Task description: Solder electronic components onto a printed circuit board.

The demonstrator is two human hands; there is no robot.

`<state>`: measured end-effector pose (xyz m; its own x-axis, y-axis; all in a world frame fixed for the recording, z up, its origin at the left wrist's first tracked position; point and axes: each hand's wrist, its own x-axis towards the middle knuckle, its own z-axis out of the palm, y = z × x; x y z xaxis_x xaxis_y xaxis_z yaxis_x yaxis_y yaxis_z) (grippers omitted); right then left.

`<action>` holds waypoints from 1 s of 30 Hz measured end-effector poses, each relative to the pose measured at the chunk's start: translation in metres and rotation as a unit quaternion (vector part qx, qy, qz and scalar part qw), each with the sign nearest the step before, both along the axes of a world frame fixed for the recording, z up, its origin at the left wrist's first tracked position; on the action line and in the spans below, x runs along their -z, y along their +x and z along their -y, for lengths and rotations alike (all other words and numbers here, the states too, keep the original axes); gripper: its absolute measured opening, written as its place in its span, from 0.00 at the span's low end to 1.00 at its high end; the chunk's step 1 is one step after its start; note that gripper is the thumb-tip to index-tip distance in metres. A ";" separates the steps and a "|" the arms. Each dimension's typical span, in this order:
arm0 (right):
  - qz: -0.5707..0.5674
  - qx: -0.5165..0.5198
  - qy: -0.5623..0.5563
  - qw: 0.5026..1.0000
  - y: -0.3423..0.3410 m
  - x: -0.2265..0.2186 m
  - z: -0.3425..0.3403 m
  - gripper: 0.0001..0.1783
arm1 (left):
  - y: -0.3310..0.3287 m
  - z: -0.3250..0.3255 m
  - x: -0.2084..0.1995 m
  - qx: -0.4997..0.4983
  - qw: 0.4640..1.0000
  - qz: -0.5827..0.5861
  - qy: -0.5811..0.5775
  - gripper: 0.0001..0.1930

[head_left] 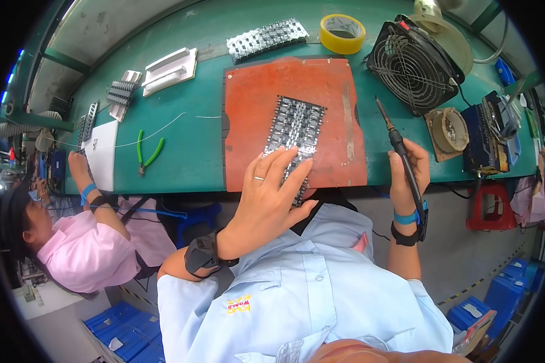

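Partly under left hand [265,192]: circuit board [297,120].

"What are you spotting around that black fan [415,66]?"

"It's standing on the green desk [181,157], and a roll of yellow tape [343,46] is lying just to its left. A cream, dish-shaped hood [460,45] is showing right behind it."

"And farther left of the fan?"

"A white tray [169,69] is resting well past the tape, and green-handled pliers [140,146] are lying left of the fan too, nearer the desk's front edge."

"Anyone sitting about?"

"A person in pink [88,254] is sitting far left of the fan."

"And lower down?"

"A red stool [493,189] is standing below the fan, to its right; blue bins [466,311] are sitting lower still."
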<state>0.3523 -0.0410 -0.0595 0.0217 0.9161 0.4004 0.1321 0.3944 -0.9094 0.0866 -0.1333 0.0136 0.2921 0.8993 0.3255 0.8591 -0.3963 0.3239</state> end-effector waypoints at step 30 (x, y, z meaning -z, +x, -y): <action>0.016 -0.018 -0.022 0.999 0.004 -0.006 0.001 0.18 | 0.028 0.025 -0.006 -0.078 0.994 0.025 -0.079 0.49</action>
<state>0.3561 -0.0423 -0.0531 -0.0232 0.9328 0.3596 0.1482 0.3589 -0.9215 0.1143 -0.1586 0.0195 0.1323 0.9733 0.1877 0.8870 -0.2007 0.4158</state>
